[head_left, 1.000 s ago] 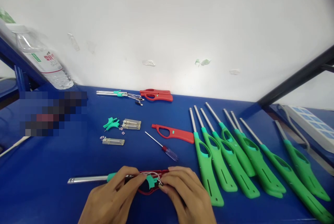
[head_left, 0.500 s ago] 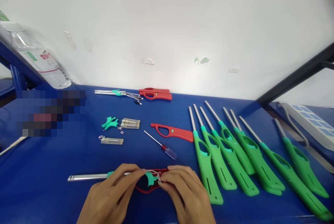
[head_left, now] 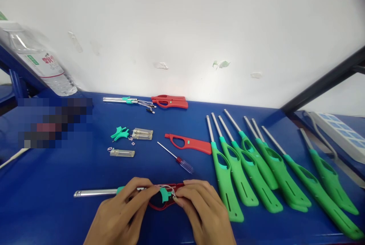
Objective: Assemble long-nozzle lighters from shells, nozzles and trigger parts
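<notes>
Red lighter shell [head_left: 163, 206]: your left hand [head_left: 121, 216] and right hand [head_left: 203, 212] pinch it, fingers covering most of its body.

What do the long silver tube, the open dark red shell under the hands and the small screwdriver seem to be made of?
The long silver tube looks like polished metal: it shines with pale highlights. The open dark red shell seems moulded plastic, evenly coloured and dull. The small screwdriver has a thin grey shaft, likely steel, and a see-through handle with a red band, probably clear plastic.
</notes>
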Available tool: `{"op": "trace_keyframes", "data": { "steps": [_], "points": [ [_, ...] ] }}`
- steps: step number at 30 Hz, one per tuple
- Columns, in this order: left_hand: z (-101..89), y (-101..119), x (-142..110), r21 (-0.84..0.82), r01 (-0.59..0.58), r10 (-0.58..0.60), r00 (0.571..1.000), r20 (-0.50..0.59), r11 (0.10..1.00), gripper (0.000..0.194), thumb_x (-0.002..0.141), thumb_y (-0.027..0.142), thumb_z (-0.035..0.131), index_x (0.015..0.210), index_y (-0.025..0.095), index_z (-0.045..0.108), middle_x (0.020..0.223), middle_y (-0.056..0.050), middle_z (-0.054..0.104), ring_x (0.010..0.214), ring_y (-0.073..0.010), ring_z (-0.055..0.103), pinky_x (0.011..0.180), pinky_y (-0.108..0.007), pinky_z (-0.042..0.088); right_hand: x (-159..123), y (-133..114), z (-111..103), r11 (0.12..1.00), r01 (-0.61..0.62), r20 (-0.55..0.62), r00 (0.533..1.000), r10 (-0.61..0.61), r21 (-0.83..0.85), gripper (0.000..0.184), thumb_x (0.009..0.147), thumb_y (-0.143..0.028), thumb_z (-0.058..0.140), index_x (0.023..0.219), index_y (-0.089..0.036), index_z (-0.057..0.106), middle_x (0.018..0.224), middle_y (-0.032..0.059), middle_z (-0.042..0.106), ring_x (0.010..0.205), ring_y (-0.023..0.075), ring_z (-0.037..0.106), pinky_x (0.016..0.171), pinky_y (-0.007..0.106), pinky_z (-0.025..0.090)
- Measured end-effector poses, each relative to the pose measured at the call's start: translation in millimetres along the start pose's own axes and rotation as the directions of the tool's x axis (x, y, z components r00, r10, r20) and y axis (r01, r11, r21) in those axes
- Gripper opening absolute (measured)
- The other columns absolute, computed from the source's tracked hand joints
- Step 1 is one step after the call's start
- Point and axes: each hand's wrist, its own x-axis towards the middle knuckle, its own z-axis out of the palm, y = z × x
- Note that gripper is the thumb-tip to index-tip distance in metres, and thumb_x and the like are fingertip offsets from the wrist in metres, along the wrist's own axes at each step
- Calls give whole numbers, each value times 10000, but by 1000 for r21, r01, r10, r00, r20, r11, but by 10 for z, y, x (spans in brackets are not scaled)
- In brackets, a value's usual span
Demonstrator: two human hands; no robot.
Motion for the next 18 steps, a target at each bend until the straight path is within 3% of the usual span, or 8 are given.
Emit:
{"op": "trace_keyframes", "data": {
  "steps": [8, 18],
  "points": [
    [5, 28, -16, -24, -8, 8, 1000, 7, 1000, 326, 1071, 106, 479, 1312, 241, 653, 1111, -32, 667, 860, -82, 748, 769, -145, 609, 7, 3, 3, 1000, -1, 7, 1000, 1, 9, 94, 1071, -205, 603, 1072, -263, 676, 978, -22, 788, 1016, 189, 744, 902, 294, 592],
    [7, 89, 33, 33, -9, 9, 1000, -12, 999, 187, 1084, 325, 559, 1194, 234, 678, 1088, -51, 686, 850, -133, 760, 720, -204, 637, 1, 7, -14, 998, 20, -9, 1000, -20, 61, 141, 1030, -167, 662, 1119, -248, 735, 1037, 16, 778, 1057, 194, 718, 934, 279, 626]
  ]
}}
